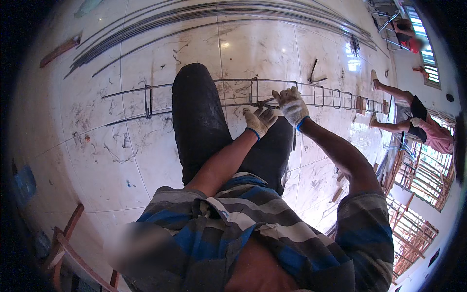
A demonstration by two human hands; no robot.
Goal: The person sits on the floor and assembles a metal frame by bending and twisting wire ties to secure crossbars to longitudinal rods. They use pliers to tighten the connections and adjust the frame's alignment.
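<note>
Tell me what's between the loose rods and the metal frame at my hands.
Head view: a dark V-shaped piece and thin scraps lie on the tiled floor there, and your knee juts past the metal frame.

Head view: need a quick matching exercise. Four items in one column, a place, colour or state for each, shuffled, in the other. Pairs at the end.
Column 1
1. Left hand
2. Metal frame with rectangular loops
3. Long loose rods
4. Shirt

Column 2
A. Lying across the floor along the top of the picture
B. Striped, with blue, grey and white
C. Partly hidden behind a black-trousered knee
D. Gloved, lower in the picture than the right hand

Pairs: 1-D, 2-C, 3-A, 4-B
</note>
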